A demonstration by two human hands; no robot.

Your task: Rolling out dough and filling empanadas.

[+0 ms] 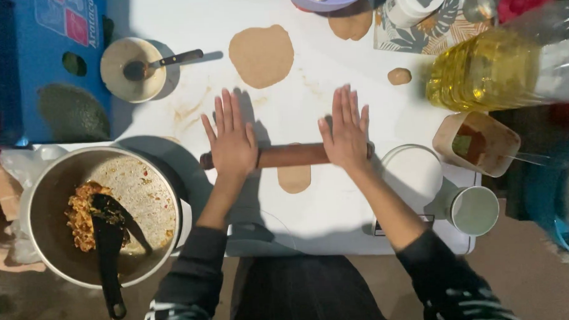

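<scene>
I am pressing my left hand [231, 140] and right hand [346, 131], fingers flat and released, on one rolling pin [290, 155] lying left-to-right across one dough piece [294, 177] on the worktop [324, 209]. Beyond are lying two rolled discs [262, 55] and one dough ball [399, 76].

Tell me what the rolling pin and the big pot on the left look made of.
Rolling pin: probably wood, going by its matt reddish-brown surface. Pot: apparently metal, with a dull grey rim and wall and a food-stained inside.
</scene>
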